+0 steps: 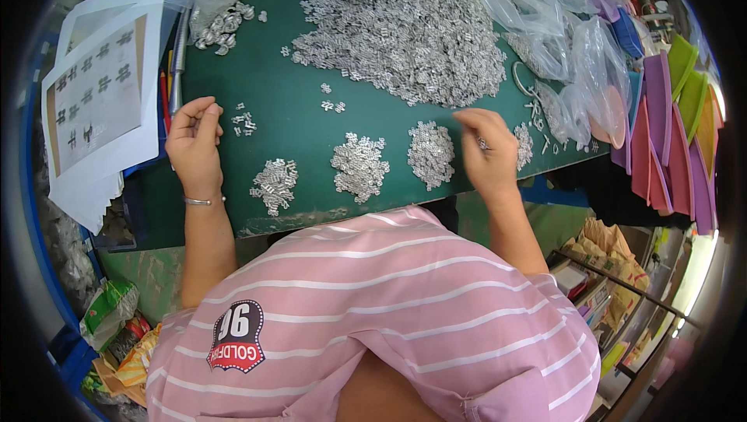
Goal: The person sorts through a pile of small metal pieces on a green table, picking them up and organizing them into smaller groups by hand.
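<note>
Right-hand fingers [476,128] pinch a small silver metal piece [484,143] above the green tabletop [296,142], between two sorted heaps [430,154]. The left hand [194,142] rests loosely curled, holding nothing, beside a few loose pieces [244,123]. A large pile [405,25] lies beyond.

A pink short-sleeved shirt [389,297] crossed by thin white stripes is worn, and both forearms are left bare by it. A round red, black and white patch [236,336] is sewn onto the shirt near the left shoulder. 1 thin silver bracelet [201,202] is worn around the left wrist. No rings can be made out on the fingers [204,111].
</note>
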Demonstrator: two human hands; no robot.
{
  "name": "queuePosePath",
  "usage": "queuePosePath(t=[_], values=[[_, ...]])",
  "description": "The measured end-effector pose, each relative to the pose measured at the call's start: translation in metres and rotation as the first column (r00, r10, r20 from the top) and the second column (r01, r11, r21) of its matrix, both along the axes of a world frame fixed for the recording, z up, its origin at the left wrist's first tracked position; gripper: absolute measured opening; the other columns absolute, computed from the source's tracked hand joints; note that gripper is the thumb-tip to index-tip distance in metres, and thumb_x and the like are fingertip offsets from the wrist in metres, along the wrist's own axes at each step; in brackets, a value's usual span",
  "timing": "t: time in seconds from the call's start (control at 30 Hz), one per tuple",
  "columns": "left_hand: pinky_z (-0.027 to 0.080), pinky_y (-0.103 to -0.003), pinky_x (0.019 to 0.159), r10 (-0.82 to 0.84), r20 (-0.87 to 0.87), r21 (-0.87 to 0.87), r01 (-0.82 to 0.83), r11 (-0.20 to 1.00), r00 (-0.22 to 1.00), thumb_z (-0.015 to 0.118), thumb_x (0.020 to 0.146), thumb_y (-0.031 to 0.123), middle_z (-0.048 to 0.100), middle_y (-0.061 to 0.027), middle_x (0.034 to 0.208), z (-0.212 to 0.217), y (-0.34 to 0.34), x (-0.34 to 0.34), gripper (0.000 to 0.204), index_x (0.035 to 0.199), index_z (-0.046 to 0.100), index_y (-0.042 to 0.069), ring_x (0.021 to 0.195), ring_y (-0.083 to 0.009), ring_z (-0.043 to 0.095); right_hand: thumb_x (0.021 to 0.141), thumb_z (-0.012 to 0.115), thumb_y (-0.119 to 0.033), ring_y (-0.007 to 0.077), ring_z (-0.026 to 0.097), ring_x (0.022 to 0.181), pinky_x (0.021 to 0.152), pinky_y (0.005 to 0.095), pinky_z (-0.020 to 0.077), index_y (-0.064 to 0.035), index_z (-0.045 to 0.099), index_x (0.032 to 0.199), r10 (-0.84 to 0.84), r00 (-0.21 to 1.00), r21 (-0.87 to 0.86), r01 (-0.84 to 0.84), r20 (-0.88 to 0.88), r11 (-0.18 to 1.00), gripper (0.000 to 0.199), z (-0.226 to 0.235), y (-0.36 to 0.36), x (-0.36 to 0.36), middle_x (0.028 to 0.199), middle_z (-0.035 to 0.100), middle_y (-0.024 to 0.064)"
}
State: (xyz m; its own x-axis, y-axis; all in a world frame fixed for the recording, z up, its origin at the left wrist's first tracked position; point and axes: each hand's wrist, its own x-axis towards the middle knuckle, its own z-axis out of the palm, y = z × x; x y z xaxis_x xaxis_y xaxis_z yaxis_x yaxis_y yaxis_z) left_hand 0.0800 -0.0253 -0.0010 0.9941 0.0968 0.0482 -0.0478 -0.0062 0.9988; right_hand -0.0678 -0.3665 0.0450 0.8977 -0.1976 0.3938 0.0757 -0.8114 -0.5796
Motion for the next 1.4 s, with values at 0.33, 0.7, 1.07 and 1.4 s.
queuePosePath(t=[0.33,0.7,1.07,1.4], values=[[0.035,-0.016,0.05,0.006,-0.025,-0.028,-0.007,1.0,1.0,0.063,0.084,0.0,0.06,-0.0008,0.078,0.001,0.002,0.0,0.013,0.096,0.063,-0.001,0.059,-0.0039,0.048,0.073,0.066,0.0,0.0309,0.058,0.075,0.067,0.0384,0.0473,-0.0005,0.066,0.083,0.088,0.994,-0.123,-0.095,-0.061,0.988,0.01,-0.013,0.032,0.043,0.079,0.06,0.0124],[0.032,-0.016,0.048,0.026,-0.029,-0.01,-0.027,1.0,0.999,0.061,0.085,-0.001,0.055,0.0019,0.075,-0.014,0.007,0.0,0.011,0.096,0.06,0.001,0.057,-0.0029,0.044,0.07,0.062,-0.008,0.031,0.056,0.071,0.062,0.0419,0.0464,-0.0042,0.056,0.07,0.034,0.998,-0.319,-0.05,-0.057,0.947,0.007,-0.016,0.032,0.053,0.073,0.054,0.0122],[0.033,-0.017,0.049,0.013,-0.048,-0.01,-0.013,1.0,0.999,0.062,0.085,0.0,0.056,0.001,0.077,-0.002,0.002,0.0,0.012,0.097,0.062,0.0,0.058,-0.0037,0.044,0.075,0.057,-0.001,0.035,0.059,0.08,0.068,0.0417,0.0496,-0.0034,0.062,0.088,0.126,0.988,-0.134,-0.137,-0.088,0.981,0.014,-0.017,0.032,0.057,0.083,0.059,0.0146],[0.037,-0.016,0.052,-0.01,-0.002,-0.024,0.01,1.0,1.0,0.063,0.084,0.0,0.062,-0.0024,0.079,0.001,0.002,-0.002,0.012,0.096,0.063,-0.001,0.061,-0.0047,0.05,0.073,0.065,0.003,0.032,0.058,0.077,0.069,0.039,0.0478,-0.0009,0.064,0.085,0.215,0.974,-0.028,-0.217,-0.075,0.976,0.013,-0.006,0.039,0.049,0.08,0.059,0.0123]])
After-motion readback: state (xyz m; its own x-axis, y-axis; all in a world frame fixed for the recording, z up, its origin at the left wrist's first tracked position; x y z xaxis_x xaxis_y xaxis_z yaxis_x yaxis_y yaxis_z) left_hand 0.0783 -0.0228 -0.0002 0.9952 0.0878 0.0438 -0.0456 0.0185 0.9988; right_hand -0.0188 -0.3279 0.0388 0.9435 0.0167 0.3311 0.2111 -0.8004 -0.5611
